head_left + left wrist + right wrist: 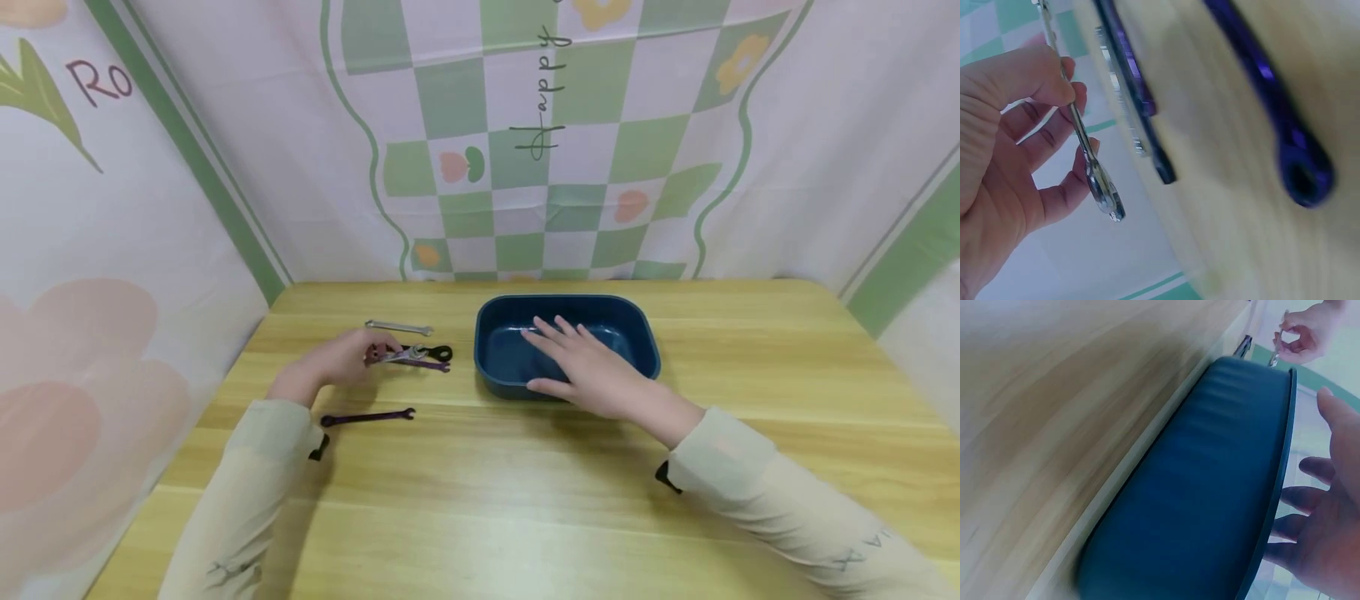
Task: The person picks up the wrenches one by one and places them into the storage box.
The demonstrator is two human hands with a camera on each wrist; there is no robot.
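My left hand point(347, 357) pinches a silver wrench point(1102, 184) between thumb and fingers, raised above the table. Under it lie a black wrench point(441, 354) and a purple wrench point(433, 365), side by side and partly hidden by the hand in the head view. Another silver wrench point(399, 328) lies just behind them. Closer to me is a dark purple wrench point(367, 418), its ring end large in the left wrist view. My right hand point(592, 371) spreads its fingers over a dark blue rectangular bin point(501, 387), holding nothing.
The bin stands on a wood-grain table point(480, 500), to the right of the wrenches. A printed cloth point(517, 217) with green checks hangs behind the table's far edge, and more cloth point(112, 250) hangs along the left side.
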